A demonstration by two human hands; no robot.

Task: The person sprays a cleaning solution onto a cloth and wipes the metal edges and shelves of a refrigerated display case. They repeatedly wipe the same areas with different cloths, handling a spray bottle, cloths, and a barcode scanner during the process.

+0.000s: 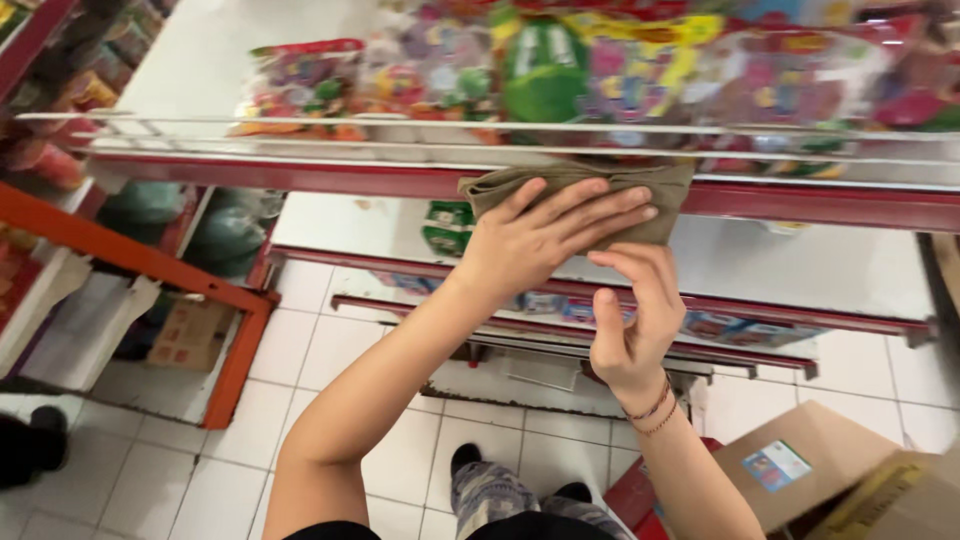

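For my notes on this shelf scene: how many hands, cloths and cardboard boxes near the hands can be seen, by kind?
Hands: 2, left hand and right hand
Olive cloth: 1
Cardboard boxes: 2, at right and at left
Total: 5

Motion is blurring the colourful packets [600, 70] along the top shelf [300, 178], so their contents are staying unreadable. The left hand [540, 235] is covering much of the olive cloth [660, 190]. The picture's lower right corner is cutting off the cardboard box [840, 470].
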